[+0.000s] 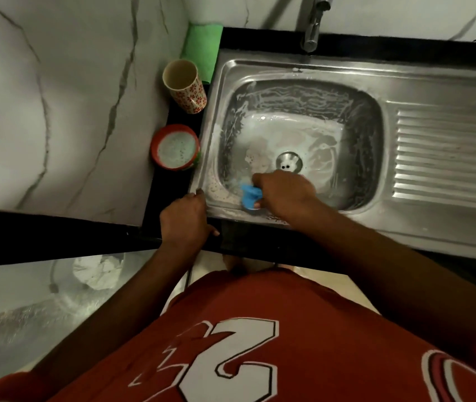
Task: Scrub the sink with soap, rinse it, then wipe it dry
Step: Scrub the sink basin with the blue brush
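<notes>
The steel sink (297, 74) has soapy streaks on its walls and foam on its floor around the drain (289, 161). My right hand (284, 192) grips a blue scrubber (249, 196) and holds it against the near left wall of the basin. My left hand (186, 217) rests on the sink's front left corner, fingers laid over the counter edge. A red tub of soap (175, 147) stands open on the black counter just left of the sink. The tap (313, 24) hangs over the back rim; no water stream shows.
A floral cup (184, 85) stands behind the soap tub. A green cloth (202, 49) lies at the back left corner. The ribbed drainboard (448, 152) lies to the right of the basin. Marble wall panels rise at the left and back.
</notes>
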The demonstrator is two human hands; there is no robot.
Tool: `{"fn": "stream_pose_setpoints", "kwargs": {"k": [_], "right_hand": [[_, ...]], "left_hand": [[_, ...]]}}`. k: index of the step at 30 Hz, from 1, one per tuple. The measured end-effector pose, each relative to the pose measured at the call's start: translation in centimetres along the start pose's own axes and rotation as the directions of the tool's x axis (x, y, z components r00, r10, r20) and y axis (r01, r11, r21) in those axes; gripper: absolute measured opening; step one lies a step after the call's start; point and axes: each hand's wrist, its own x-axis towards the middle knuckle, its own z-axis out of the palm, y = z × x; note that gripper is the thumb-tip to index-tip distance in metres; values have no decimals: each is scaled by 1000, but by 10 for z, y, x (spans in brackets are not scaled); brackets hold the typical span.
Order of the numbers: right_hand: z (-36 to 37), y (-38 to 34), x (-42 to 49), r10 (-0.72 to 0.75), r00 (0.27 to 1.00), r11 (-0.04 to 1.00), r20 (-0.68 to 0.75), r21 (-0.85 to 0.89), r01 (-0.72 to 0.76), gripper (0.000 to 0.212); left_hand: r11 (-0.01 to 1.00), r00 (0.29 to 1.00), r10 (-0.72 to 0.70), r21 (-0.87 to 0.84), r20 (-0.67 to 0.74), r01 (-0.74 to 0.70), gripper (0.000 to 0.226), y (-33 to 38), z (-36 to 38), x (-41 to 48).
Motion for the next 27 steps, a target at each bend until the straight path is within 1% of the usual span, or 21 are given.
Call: {"fn": "stream_pose_setpoints", "kwargs": {"k": [2,4,5,6,7,9,11,12,13,15,17,19,21,23,25,27], "right_hand": [[-15,42,-15,108,992,982,65,-164,-96,26],[-25,86,-37,271,954,922,128,-319,-219,32],[-27,102,-48,330,932,900,152,-347,-262,34],[-27,111,-56,350,923,900,162,-333,-283,36],[-23,115,-59,335,929,915,155,-288,-282,38],[-11,101,-54,247,963,967,104,-97,-237,41],[6,66,-41,157,987,978,46,132,-161,41],[16,47,-34,107,994,976,14,191,-107,39],[24,30,-28,57,998,976,-19,212,-52,37],[31,18,-26,-23,997,985,-68,167,34,35],[29,40,-39,-54,996,996,-72,63,59,37],[26,82,-61,-18,995,999,-96,-52,13,38],[21,118,-81,68,991,991,-111,-105,-80,38],[23,126,-83,95,992,994,-79,-41,-99,40],[28,104,-69,39,997,996,-64,76,-34,42],[34,63,-46,-31,996,987,-84,156,44,40]], "left_hand": [[1000,1000,11,24,-6,-10,96,2,-1,0],[999,1000,8,38,-7,-8,97,4,-1,-1],[999,1000,2,39,-8,-2,97,5,-1,-1],[999,1000,-1,37,-10,1,96,5,0,-2],[1000,1000,-2,29,-12,2,95,5,0,-2],[1000,1000,-8,15,-13,9,93,6,1,-1],[1000,1000,-2,24,-1,2,95,8,1,1],[1000,1000,7,30,5,-8,97,10,1,2],[999,1000,18,34,10,-18,99,11,0,4],[999,999,33,36,19,-34,100,13,-2,6],[999,999,36,31,17,-36,99,15,-4,7],[999,999,38,20,10,-38,100,16,-3,7],[999,999,38,17,3,-38,101,17,-2,7],[999,999,41,21,0,-41,102,17,1,7],[999,999,49,22,5,-49,101,19,1,8],[998,998,62,26,19,-63,98,20,0,12]]}}
